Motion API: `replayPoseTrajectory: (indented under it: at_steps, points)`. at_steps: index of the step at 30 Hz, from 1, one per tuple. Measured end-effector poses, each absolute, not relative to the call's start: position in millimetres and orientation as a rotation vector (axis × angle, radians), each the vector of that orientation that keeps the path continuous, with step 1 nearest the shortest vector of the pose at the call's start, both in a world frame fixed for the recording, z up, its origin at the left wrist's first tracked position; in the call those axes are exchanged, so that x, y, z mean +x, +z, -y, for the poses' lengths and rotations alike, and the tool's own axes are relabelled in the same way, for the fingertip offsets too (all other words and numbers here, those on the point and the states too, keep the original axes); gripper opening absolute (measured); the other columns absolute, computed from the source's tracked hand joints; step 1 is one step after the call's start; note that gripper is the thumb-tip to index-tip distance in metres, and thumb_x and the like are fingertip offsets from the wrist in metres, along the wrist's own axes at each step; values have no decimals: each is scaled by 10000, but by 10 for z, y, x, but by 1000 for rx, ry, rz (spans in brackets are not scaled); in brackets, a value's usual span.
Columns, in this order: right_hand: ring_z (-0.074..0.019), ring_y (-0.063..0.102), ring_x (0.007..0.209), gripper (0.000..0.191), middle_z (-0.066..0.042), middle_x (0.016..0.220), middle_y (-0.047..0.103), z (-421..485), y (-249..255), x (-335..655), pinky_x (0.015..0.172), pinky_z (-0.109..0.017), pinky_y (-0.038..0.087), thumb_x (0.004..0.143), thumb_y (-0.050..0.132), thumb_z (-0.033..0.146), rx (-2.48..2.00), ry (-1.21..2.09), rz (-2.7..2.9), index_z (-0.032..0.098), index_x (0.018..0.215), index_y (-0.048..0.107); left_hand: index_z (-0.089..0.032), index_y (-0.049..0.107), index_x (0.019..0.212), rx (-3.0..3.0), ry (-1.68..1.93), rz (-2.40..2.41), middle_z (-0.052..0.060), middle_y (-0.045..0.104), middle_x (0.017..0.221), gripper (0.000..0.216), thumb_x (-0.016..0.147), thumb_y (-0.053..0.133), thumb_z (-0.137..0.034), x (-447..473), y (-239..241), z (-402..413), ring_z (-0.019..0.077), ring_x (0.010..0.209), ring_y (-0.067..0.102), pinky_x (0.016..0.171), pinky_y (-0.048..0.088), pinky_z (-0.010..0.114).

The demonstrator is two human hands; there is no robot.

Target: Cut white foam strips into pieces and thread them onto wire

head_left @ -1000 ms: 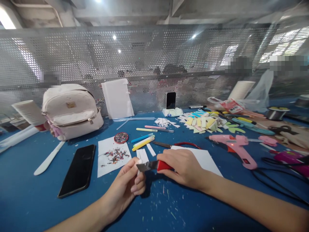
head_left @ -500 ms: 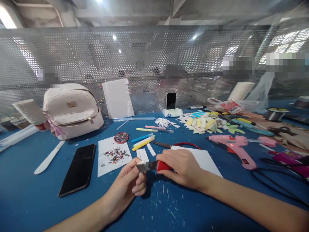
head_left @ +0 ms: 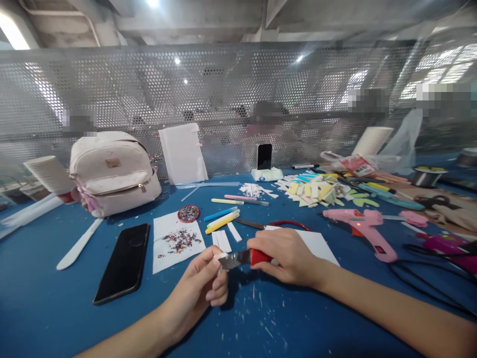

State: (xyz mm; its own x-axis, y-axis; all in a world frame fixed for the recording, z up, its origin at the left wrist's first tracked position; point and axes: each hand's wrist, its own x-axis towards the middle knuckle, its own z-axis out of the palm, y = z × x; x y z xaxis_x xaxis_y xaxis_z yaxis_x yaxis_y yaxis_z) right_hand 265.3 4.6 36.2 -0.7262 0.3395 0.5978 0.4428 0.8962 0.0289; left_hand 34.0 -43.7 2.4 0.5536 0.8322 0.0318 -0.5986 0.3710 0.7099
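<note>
My right hand [head_left: 281, 256] is wrapped round the red handle of a craft knife [head_left: 238, 259], whose metal blade points left. The blade's slanted tip meets the fingertips of my left hand [head_left: 203, 283]. Between thumb and fingers, the left hand pinches a small white piece [head_left: 219, 257], mostly covered by the fingers and blade. Just beyond the left hand lie several white strips [head_left: 222, 240]. A white paper sheet [head_left: 323, 247] lies partly under my right hand, and red-handled scissors [head_left: 253, 224] rest behind it.
Left of my hands are a black phone [head_left: 122, 263] and a paper [head_left: 160, 243] with dark glitter bits. Marker pens [head_left: 222, 222] lie ahead. On the right sits a pink glue gun [head_left: 368, 226] with black cables. A backpack [head_left: 112, 174] and cut foam pieces [head_left: 316, 189] stand farther back.
My right hand has moved slightly right, drawing the knife back so more blade shows. The left hand stays nearly in place, still pinching the white piece. The view has shifted slightly.
</note>
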Motion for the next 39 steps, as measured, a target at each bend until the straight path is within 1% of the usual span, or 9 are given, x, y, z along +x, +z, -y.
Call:
replayPoseTrajectory:
  at_steps: [5,11,17,23,27,31,36,39]
  points:
    - [-164,569,596,462,-38,719,661,-45,382,2661,558,-266,357,1063,314,501,-539,-196,2467,165,976,619,-180,537,860,762,923,-341,-82,424,576,229,947,672,-344,350,18,440,39,440,198,468,230,168]
    - [-168,584,605,455,-43,730,670,-68,407,2695,570,-268,377,1065,308,494,-447,-251,2465,164,995,614,-183,529,855,804,912,-324,-87,419,576,245,945,671,-361,344,-5,445,35,436,208,465,242,163]
    - [-165,565,586,463,-33,710,653,-67,427,2695,554,-268,356,1075,267,479,-430,-287,2454,167,989,598,-191,523,858,834,898,-354,-96,400,565,256,943,669,-383,355,-4,445,37,430,199,457,250,161]
    - [-173,555,582,447,-26,696,640,-120,438,2723,542,-280,336,1075,263,467,-343,-318,2480,166,997,585,-198,485,814,1027,857,-477,-106,349,549,372,921,647,-515,329,53,445,46,437,222,454,261,174]
    - [-174,535,568,421,-19,692,638,-84,446,2713,528,-294,308,1073,280,460,-304,-300,2504,172,999,578,-171,519,781,1153,839,-521,-86,373,562,384,910,667,-501,258,103,411,57,474,283,471,266,186]
    - [-176,527,569,447,-27,702,646,-50,443,2702,527,-305,298,1077,265,458,-281,-290,2536,165,994,591,-151,562,797,1300,833,-563,-56,428,608,371,920,653,-488,195,138,387,71,512,350,493,277,201]
    - [-176,513,561,522,-25,674,621,-89,428,2732,526,-310,285,1080,213,477,-277,-275,2584,166,952,612,-151,566,798,1442,807,-614,-42,451,641,374,943,608,-494,163,168,373,82,535,371,509,280,210]
    - [-173,498,553,531,-19,661,604,-94,421,2733,522,-313,269,1079,213,480,-270,-278,2593,168,936,618,-156,558,787,1505,787,-642,-37,451,653,392,945,591,-513,153,178,367,90,549,375,516,280,213]
